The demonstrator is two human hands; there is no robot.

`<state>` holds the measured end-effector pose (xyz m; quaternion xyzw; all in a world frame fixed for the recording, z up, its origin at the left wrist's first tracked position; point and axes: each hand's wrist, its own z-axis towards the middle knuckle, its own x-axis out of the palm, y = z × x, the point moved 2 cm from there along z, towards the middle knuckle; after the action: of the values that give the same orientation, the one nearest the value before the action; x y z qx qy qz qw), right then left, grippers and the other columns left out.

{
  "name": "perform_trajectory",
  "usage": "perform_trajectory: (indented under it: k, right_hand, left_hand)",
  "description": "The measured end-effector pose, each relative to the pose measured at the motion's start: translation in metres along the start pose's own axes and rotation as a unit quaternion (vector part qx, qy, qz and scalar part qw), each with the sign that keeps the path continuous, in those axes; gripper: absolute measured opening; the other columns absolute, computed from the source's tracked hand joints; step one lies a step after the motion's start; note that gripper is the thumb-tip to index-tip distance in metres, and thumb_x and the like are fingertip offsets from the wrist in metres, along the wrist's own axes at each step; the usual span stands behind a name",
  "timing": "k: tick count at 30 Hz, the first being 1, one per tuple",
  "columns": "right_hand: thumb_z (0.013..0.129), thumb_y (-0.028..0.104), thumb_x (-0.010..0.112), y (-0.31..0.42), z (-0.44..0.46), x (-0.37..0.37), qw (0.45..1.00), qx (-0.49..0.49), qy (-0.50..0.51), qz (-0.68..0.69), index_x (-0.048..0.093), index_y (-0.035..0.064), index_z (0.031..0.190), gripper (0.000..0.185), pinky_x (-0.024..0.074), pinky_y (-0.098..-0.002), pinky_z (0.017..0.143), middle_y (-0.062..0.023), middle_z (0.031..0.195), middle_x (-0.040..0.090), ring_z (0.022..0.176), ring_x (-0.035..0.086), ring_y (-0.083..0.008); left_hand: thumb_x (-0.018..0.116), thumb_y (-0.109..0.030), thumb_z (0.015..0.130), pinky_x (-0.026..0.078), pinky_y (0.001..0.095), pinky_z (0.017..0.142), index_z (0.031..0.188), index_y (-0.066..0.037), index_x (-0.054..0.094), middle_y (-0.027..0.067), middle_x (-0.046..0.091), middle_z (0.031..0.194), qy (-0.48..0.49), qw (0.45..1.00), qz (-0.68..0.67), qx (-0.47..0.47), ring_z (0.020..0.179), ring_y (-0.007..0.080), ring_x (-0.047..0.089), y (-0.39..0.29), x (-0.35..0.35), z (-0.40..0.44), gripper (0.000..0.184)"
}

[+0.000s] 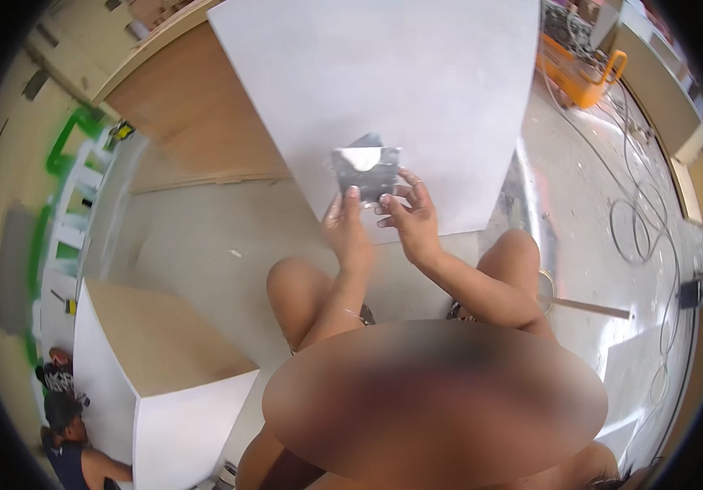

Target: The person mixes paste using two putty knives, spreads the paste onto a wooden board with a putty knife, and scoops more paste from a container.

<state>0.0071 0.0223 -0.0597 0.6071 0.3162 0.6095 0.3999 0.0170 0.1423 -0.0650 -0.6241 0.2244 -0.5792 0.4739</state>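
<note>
Above a large white panel, both hands hold a small dark packet in a clear wrapper. The left hand pinches its lower right corner between thumb and fingers; the right hand grips the lower left, thumb on the front. Bare knees flank the forearms near the panel's lower edge. To the left, a white box with a brown side stands on the floor, a co-worker beside it. Cables and an orange machine lie at right.

Bare floor between white boxes
</note>
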Motion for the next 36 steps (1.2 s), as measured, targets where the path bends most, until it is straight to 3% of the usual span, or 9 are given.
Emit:
perform_trajectory:
  k: [4,9,12,14,20,22,28,34,36]
  right_hand:
    - [0.097,0.004,0.062,0.002,-0.003,-0.005,0.999,0.011,-0.031,0.015,0.040,0.0074,0.145,0.053,0.0593,-0.0261,0.063,-0.0079,0.101,0.060,0.081,0.063,-0.0126]
    - [0.098,0.007,0.059,0.028,0.023,-0.031,0.993,-0.016,-0.105,0.053,0.043,0.0075,0.137,0.043,0.0531,-0.0276,0.059,-0.0089,0.098,0.061,0.078,0.060,-0.0143]
    - [0.098,0.011,0.059,0.056,0.034,-0.048,0.984,0.004,-0.169,0.048,0.039,0.0099,0.142,0.048,0.0496,-0.0348,0.070,-0.0103,0.111,0.060,0.097,0.057,-0.0175]
    - [0.097,0.010,0.063,0.060,0.041,-0.056,0.984,-0.043,-0.158,0.071,0.038,0.0086,0.143,0.052,0.0549,-0.0388,0.076,-0.0112,0.116,0.060,0.104,0.059,-0.0185]
    - [0.097,0.010,0.067,0.057,0.034,-0.046,0.994,-0.087,-0.069,-0.008,0.044,0.0028,0.141,0.050,0.0592,-0.0314,0.067,-0.0093,0.100,0.068,0.078,0.068,-0.0158]
    - [0.097,0.011,0.067,0.057,0.030,-0.037,0.994,-0.090,-0.058,0.006,0.045,0.0010,0.142,0.051,0.0593,-0.0302,0.066,-0.0089,0.096,0.069,0.072,0.068,-0.0147]
    - [0.098,0.010,0.066,0.049,0.025,-0.040,0.982,-0.088,0.057,-0.154,0.056,-0.0006,0.139,0.044,0.0582,-0.0259,0.070,-0.0071,0.099,0.070,0.078,0.065,-0.0086]
    - [0.101,0.006,0.059,0.055,0.020,-0.033,0.935,-0.157,0.140,-0.287,0.060,-0.0020,0.135,0.034,0.0565,-0.0254,0.077,-0.0066,0.113,0.071,0.086,0.066,-0.0112]
    - [0.103,0.007,0.058,0.061,0.018,-0.031,0.926,-0.102,0.170,-0.322,0.061,-0.0013,0.135,0.033,0.0562,-0.0265,0.079,-0.0073,0.113,0.072,0.089,0.065,-0.0121]
  left_hand:
    - [0.066,-0.017,0.100,0.052,0.0257,0.080,0.113,0.006,0.068,0.0078,0.070,0.104,-0.059,0.998,-0.027,0.014,0.090,0.0124,0.065,-0.013,-0.004,0.003,0.027]
    - [0.071,-0.001,0.092,0.052,0.0309,0.084,0.119,0.003,0.061,0.0066,0.068,0.102,-0.091,0.995,0.031,-0.006,0.095,0.0150,0.065,-0.005,-0.036,0.028,0.029]
    - [0.070,0.004,0.090,0.052,0.0328,0.083,0.123,0.000,0.056,0.0074,0.067,0.106,-0.054,0.997,0.000,-0.055,0.099,0.0162,0.064,-0.012,-0.029,0.023,0.036]
    - [0.067,0.002,0.092,0.052,0.0339,0.082,0.124,-0.002,0.053,0.0081,0.067,0.109,-0.016,0.995,-0.018,-0.100,0.100,0.0171,0.064,-0.015,-0.021,0.022,0.035]
    - [0.063,-0.007,0.097,0.054,0.0355,0.077,0.127,-0.003,0.051,0.0092,0.067,0.109,0.085,0.980,-0.034,-0.176,0.097,0.0209,0.066,-0.010,-0.013,0.014,0.033]
    - [0.061,-0.005,0.098,0.054,0.0301,0.069,0.123,0.003,0.055,0.0079,0.066,0.106,0.048,0.984,-0.015,-0.172,0.091,0.0129,0.065,-0.013,-0.009,0.012,0.027]
    - [0.063,-0.003,0.096,0.050,0.0242,0.061,0.128,0.006,0.055,0.0091,0.069,0.104,0.041,0.986,0.032,-0.159,0.085,0.0109,0.065,-0.011,-0.019,0.022,0.034]
    - [0.064,-0.001,0.096,0.052,0.0242,0.063,0.128,0.008,0.055,0.0101,0.069,0.103,0.044,0.989,0.036,-0.139,0.086,0.0113,0.066,-0.011,-0.026,0.026,0.035]
    - [0.064,-0.001,0.096,0.053,0.0251,0.064,0.128,0.009,0.055,0.0104,0.069,0.105,0.056,0.988,0.057,-0.130,0.088,0.0115,0.066,-0.014,-0.029,0.028,0.035]
